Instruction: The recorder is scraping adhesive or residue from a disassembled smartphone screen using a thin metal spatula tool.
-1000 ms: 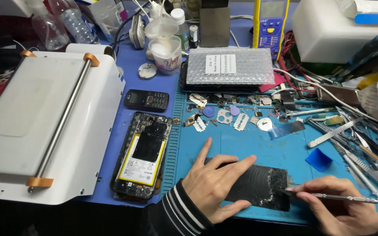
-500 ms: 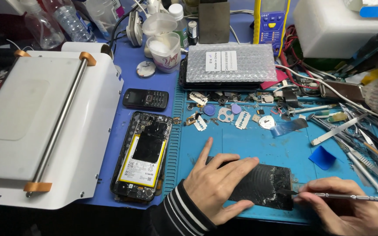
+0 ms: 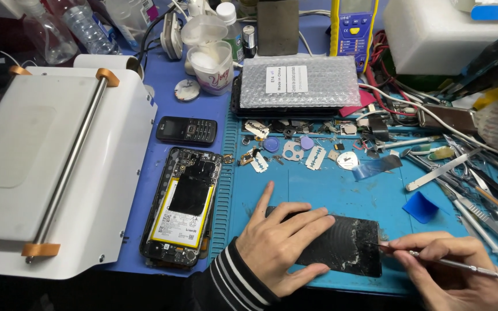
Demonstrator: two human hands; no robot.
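Pressing flat on the cracked black screen panel [image 3: 341,245], left hand [image 3: 280,247] spread wide, fingers splayed over its left half. Lying long axis left to right on the blue mat [image 3: 329,184] near the table's front edge, cracked end toward the right. Gripping a thin metal tool [image 3: 462,266] in a closed pinch, right hand [image 3: 451,270] just beside that right end, tool tip touching the panel's right edge. Resting apart to the left, an opened phone body [image 3: 183,207] beside a white machine [image 3: 47,167].
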